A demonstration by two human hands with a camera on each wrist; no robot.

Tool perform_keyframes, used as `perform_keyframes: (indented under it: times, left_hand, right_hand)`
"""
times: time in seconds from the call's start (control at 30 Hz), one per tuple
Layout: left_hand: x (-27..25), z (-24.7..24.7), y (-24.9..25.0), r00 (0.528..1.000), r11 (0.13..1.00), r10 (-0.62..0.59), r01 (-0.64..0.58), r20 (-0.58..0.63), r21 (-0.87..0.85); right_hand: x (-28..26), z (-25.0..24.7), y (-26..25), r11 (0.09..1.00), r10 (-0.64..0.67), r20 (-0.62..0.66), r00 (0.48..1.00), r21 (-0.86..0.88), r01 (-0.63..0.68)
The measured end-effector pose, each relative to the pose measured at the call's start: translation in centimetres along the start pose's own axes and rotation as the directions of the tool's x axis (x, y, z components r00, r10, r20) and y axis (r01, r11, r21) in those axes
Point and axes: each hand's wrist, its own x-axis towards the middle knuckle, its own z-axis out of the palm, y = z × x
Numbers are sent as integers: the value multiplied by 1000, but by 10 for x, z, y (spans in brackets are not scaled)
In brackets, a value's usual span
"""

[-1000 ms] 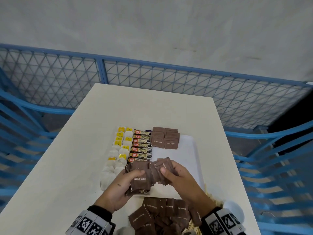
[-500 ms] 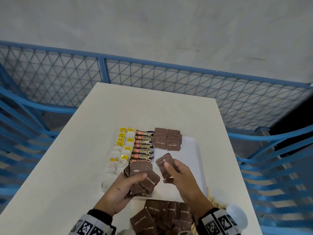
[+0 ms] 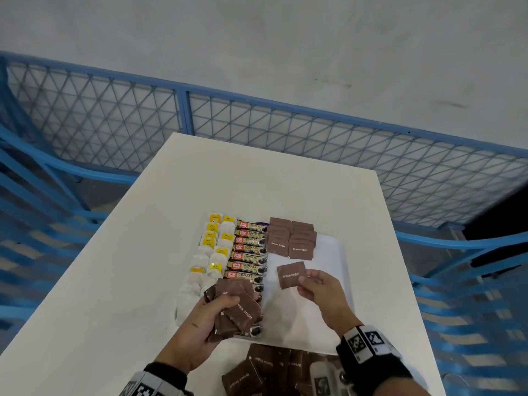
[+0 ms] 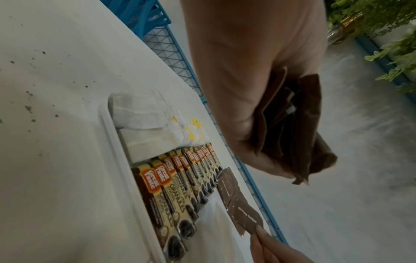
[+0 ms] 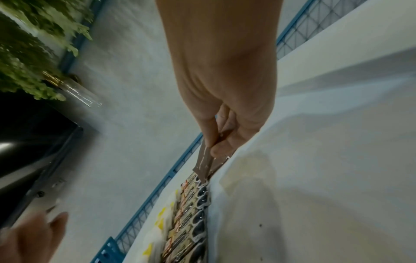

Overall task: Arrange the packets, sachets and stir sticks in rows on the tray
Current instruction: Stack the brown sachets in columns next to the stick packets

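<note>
A: Where's the single sugar packet (image 3: pixel 291 274)?
B: Pinched in the right hand (image 3: pixel 323 295), above the tray (image 3: pixel 328 252).
A: The left hand (image 3: pixel 205 324)?
B: Its fingers are curled around a bunch of sugar packets (image 3: pixel 237 307) over the tray.

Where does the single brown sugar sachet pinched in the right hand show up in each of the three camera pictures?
Head: the single brown sugar sachet is just right of centre, above the bare tray.
Left wrist: low and right of centre, fingertips pinching its near end.
Right wrist: centre, seen edge-on, below the fingers.
Shared landmark: the row of coffee granule sticks, beside the sachet in every view.
</note>
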Motion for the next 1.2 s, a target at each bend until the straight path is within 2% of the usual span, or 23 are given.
perform_keyframes:
  times: [0.17, 0.23, 0.3, 0.37, 0.43, 0.53, 0.73, 0.83, 0.9, 0.97, 1.0, 1.07, 1.13, 1.2]
  left_hand:
    - [5, -10, 2, 998, 1000, 2, -2, -56, -7]
    - [7, -14, 3, 996, 1000, 0, 0, -86, -5]
    - [9, -17, 3, 995, 1000, -5, 5, -102, -7]
    - [11, -19, 2, 994, 1000, -12, 10, -111, -19]
    - [12, -20, 1, 993, 999, -19, 15, -116, -36]
    - [14, -20, 0, 994, 999, -19, 14, -104, -48]
    - [16, -16, 0, 996, 996, 33, -40, -87, -79]
    - [19, -16, -1, 993, 995, 44, -52, -106, -81]
    - [20, -15, 0, 992, 994, 58, -67, -114, -81]
    - [21, -15, 0, 989, 993, 72, -84, -129, -88]
    - [21, -15, 0, 988, 991, 81, -94, -134, -91]
    - [20, -15, 0, 985, 992, 95, -106, -141, -72]
    - [20, -15, 0, 984, 993, 105, -112, -146, -43]
    - [20, -16, -1, 982, 992, 121, -126, -146, -19]
  right_hand:
    - [35, 23, -8, 992, 3, -16, 1000, 124, -1]
    - [45, 32, -11, 992, 4, -17, 1000, 124, -1]
    - [53, 38, -11, 1000, 12, -40, 999, 26, -11]
    - [62, 41, -7, 985, 5, -106, 994, -169, -22]
    - [71, 41, -2, 935, -44, -172, 984, -355, -20]
    - [76, 43, 0, 856, -124, -201, 972, -517, 3]
    - [76, 45, -3, 828, -169, -220, 961, -560, 17]
    - [70, 45, -4, 817, -259, -201, 945, -568, 103]
    - [57, 51, -9, 782, -339, -136, 931, -590, 198]
    - [33, 58, -20, 734, -323, 42, 946, -620, 278]
    - [19, 62, -25, 726, -250, 157, 955, -623, 293]
    - [-8, 68, -32, 749, -55, 361, 931, -602, 277]
    - [-28, 69, -31, 798, 94, 480, 872, -560, 222]
    - [-38, 69, -25, 838, 140, 540, 830, -511, 191]
